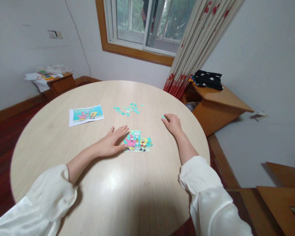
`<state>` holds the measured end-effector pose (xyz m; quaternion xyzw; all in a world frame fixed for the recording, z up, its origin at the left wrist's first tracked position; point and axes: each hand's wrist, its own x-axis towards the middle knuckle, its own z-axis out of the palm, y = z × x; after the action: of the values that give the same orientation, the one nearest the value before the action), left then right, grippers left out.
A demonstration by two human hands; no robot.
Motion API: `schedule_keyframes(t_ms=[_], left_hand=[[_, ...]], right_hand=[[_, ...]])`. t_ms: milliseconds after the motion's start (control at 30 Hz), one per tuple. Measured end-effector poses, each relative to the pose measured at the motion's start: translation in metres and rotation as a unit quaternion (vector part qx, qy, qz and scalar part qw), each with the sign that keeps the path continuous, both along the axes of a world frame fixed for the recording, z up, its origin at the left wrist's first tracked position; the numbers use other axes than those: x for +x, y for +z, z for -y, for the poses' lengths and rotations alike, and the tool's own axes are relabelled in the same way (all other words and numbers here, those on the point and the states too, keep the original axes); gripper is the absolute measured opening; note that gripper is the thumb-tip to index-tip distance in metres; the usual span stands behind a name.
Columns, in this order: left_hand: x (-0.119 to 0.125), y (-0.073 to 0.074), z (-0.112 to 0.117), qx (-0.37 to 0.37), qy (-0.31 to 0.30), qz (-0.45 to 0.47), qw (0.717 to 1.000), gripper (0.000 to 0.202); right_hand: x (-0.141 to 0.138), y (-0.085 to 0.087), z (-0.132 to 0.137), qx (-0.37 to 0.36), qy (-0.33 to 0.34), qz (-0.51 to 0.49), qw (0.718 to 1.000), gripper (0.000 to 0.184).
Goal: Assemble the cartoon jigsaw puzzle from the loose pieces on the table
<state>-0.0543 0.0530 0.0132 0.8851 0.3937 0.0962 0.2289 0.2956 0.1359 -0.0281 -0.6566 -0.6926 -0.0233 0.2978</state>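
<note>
A partly assembled cartoon jigsaw puzzle (pixel 139 141) lies near the middle of the round wooden table (pixel 64 144). My left hand (pixel 112 141) rests flat beside the puzzle's left edge, fingers stretched out and touching it. My right hand (pixel 172 123) lies on the table to the right, fingertips pressed on a small teal puzzle piece (pixel 163 117). Several loose teal pieces (pixel 127 109) are scattered farther back. A printed reference picture (pixel 86 115) of the same cartoon lies to the left.
A low wooden stand (pixel 218 101) with dark folded cloth (pixel 208 79) sits right of the table beside a curtain (pixel 199 42). Another wooden unit (pixel 61 83) with papers stands at the left wall. A window (pixel 147 23) is behind.
</note>
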Motion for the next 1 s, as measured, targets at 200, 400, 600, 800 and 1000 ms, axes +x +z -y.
schedule_keyframes(t_ms=[200, 400, 600, 800, 1000], left_hand=[[-0.002, -0.003, 0.000, 0.008, -0.047, -0.063, 0.997, 0.072], [-0.002, -0.005, 0.000, 0.010, -0.041, -0.056, 0.998, 0.067], [-0.001, -0.003, 0.000, 0.019, -0.048, -0.084, 0.995, 0.064], [-0.002, -0.004, 0.000, 0.023, -0.045, -0.076, 0.996, 0.063], [-0.003, -0.009, -0.001, 0.048, -0.044, -0.077, 0.995, 0.061]], right_hand=[[0.004, -0.007, -0.005, -0.004, 0.018, -0.045, 0.999, 0.022], [0.001, -0.003, -0.002, -0.006, 0.037, -0.079, 0.996, 0.016], [-0.011, 0.006, 0.006, -0.024, 0.060, -0.207, 0.976, 0.019], [-0.052, 0.021, 0.024, -0.097, 0.172, -0.367, 0.909, 0.027], [-0.082, 0.026, 0.041, -0.208, 0.260, -0.384, 0.861, 0.030]])
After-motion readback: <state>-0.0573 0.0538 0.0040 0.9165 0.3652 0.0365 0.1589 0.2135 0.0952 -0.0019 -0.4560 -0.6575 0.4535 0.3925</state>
